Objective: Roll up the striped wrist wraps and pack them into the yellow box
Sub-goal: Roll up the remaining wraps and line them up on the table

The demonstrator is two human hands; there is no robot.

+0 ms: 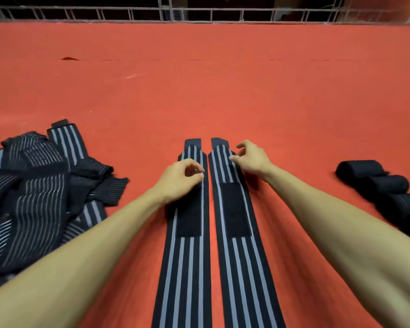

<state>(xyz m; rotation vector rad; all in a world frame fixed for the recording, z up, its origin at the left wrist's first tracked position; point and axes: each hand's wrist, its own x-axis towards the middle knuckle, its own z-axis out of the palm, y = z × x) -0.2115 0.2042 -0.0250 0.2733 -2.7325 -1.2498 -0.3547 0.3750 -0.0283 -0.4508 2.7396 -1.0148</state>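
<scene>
- Head view: two striped wrist wraps lie flat and unrolled, side by side on the red surface (223, 79), running away from the person, close together but with a thin strip of red showing between them.
- Left wrap (187, 268) is black with grey stripes down its length and carries a black fastening patch partway along; its far end narrows to a plain black tab.
- Right wrap (244, 268) matches it, with its own black patch (234, 209) and a tab at the far end that leans slightly toward its neighbour.
- Left hand (178, 179) rests on the left wrap near the far end, fingers curled in and thumb meeting fingertips at the wrap's inner edge; whether fabric is actually pinched there is hard to make out.
- Right hand (253, 159) sits over the outer edge of the right wrap near its far end, fingers loosely bent and spread, thumb tip close to the stripes, nothing clamped that I can see.
- Both forearms are bare and reach in from the lower corners.
- Heap of unrolled striped wraps (40, 185) lies tangled on the left, well apart from the pair.
- Row of dark rolled bundles (376, 181) sits at the right edge.
- Metal railing (199, 13) runs along the far side of the surface.
- No yellow box is in sight.
</scene>
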